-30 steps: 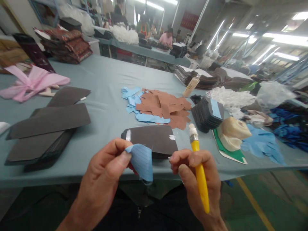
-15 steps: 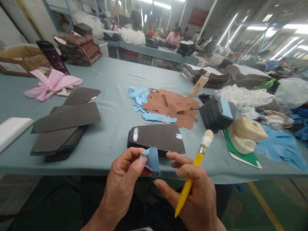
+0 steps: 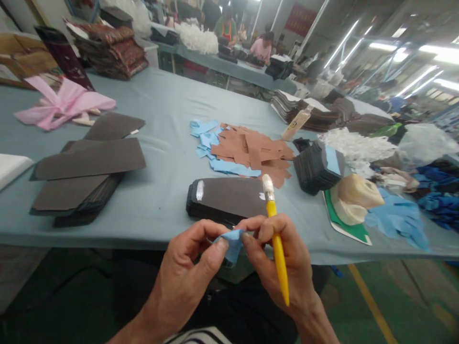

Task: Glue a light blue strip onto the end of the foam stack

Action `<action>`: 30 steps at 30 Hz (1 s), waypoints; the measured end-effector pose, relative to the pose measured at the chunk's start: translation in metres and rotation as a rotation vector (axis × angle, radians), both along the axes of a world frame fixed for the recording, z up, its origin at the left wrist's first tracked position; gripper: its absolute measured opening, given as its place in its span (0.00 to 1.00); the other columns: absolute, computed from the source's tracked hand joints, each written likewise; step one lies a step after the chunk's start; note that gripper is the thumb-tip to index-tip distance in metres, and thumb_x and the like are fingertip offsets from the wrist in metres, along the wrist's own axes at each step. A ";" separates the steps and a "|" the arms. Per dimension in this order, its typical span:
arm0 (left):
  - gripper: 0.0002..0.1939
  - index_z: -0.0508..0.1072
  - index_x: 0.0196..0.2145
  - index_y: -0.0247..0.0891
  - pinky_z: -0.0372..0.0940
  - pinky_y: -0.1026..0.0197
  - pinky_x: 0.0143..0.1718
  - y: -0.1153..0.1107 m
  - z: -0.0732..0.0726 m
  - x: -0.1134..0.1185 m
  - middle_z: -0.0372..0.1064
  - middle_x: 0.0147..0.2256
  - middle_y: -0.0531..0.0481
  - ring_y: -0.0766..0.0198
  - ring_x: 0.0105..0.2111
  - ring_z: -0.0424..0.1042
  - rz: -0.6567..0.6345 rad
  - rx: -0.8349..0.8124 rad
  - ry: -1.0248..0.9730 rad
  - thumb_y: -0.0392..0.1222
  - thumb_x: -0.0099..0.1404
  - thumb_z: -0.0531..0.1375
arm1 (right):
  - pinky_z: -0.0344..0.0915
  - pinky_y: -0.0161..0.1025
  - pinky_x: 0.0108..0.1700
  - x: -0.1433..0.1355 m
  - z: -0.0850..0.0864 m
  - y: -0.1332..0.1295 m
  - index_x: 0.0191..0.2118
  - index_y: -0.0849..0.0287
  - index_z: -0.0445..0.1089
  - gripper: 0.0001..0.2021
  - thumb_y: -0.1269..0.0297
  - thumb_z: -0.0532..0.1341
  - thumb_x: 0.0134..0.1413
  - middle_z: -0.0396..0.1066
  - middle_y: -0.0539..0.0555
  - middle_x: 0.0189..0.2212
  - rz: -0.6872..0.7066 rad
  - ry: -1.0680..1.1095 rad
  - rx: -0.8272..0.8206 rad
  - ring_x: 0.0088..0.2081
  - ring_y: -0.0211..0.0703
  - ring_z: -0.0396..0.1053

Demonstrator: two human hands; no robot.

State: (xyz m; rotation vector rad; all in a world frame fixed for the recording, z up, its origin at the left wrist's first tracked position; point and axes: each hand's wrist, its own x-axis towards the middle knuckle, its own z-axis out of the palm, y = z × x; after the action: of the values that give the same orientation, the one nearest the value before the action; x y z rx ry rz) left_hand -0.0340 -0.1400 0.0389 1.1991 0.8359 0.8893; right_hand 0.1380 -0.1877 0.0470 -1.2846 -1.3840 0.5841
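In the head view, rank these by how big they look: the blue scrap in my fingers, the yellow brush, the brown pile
1. brown pile
2. yellow brush
3. blue scrap
The brush and scrap sit nearer the camera, so true sizes stay unsure.

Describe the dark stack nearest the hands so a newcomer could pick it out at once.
Start at the long grey-blue table and go to its near edge, just beyond the left hand and right hand. The short dark stack lies there, in front of the brown scrap pile. Unlike the longer dark sheets to the left, its top carries white dabs at both ends.
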 end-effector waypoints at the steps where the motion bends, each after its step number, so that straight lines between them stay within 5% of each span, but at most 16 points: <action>1: 0.14 0.83 0.36 0.41 0.68 0.66 0.32 -0.001 0.001 0.000 0.76 0.30 0.51 0.63 0.29 0.72 -0.008 0.009 0.004 0.55 0.68 0.67 | 0.70 0.33 0.33 -0.002 0.000 -0.001 0.36 0.52 0.60 0.12 0.70 0.65 0.68 0.77 0.48 0.36 -0.009 0.041 -0.004 0.31 0.35 0.73; 5: 0.18 0.83 0.37 0.41 0.69 0.64 0.36 -0.003 -0.005 -0.001 0.77 0.31 0.51 0.62 0.31 0.73 -0.005 -0.018 -0.047 0.59 0.71 0.64 | 0.69 0.32 0.30 -0.008 0.003 -0.003 0.36 0.52 0.60 0.12 0.69 0.64 0.68 0.72 0.47 0.33 0.000 0.195 -0.004 0.27 0.34 0.69; 12: 0.27 0.81 0.35 0.40 0.70 0.62 0.35 0.001 -0.036 -0.006 0.78 0.34 0.47 0.59 0.33 0.74 0.056 -0.160 -0.051 0.69 0.70 0.61 | 0.66 0.28 0.28 -0.001 0.005 -0.010 0.37 0.50 0.58 0.13 0.72 0.63 0.67 0.71 0.44 0.31 -0.089 0.239 0.112 0.27 0.33 0.67; 16: 0.30 0.79 0.32 0.38 0.67 0.63 0.33 -0.007 -0.059 -0.014 0.75 0.31 0.48 0.62 0.31 0.70 -0.149 -0.254 0.020 0.72 0.63 0.67 | 0.61 0.28 0.26 0.008 0.009 -0.016 0.37 0.49 0.58 0.13 0.71 0.64 0.65 0.71 0.43 0.29 -0.120 0.289 0.154 0.25 0.35 0.63; 20: 0.39 0.80 0.49 0.38 0.70 0.60 0.40 -0.019 -0.079 -0.007 0.78 0.45 0.41 0.57 0.42 0.74 -0.432 -0.490 -0.173 0.74 0.55 0.71 | 0.62 0.32 0.29 0.008 0.020 -0.016 0.36 0.49 0.57 0.15 0.66 0.67 0.63 0.69 0.42 0.26 -0.119 0.459 0.173 0.26 0.37 0.61; 25: 0.49 0.77 0.58 0.38 0.72 0.59 0.48 -0.021 -0.067 0.024 0.75 0.54 0.39 0.55 0.50 0.75 -0.585 -0.727 -0.607 0.76 0.50 0.73 | 0.64 0.34 0.28 0.009 0.030 -0.021 0.35 0.49 0.57 0.16 0.63 0.69 0.64 0.67 0.42 0.24 -0.027 0.481 0.140 0.23 0.37 0.60; 30: 0.23 0.80 0.42 0.39 0.72 0.65 0.37 -0.020 -0.043 0.044 0.76 0.38 0.49 0.65 0.37 0.75 -0.363 -0.791 -0.656 0.58 0.58 0.77 | 0.64 0.32 0.24 0.018 0.024 -0.037 0.35 0.49 0.57 0.16 0.62 0.67 0.66 0.65 0.43 0.23 0.018 0.467 0.080 0.23 0.37 0.61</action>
State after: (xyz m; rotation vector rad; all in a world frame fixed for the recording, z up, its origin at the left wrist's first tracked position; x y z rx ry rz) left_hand 0.0100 -0.1605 -0.0043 0.2993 0.3405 0.5070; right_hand 0.1560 -0.2248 0.0705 -0.9924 -1.0195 0.7767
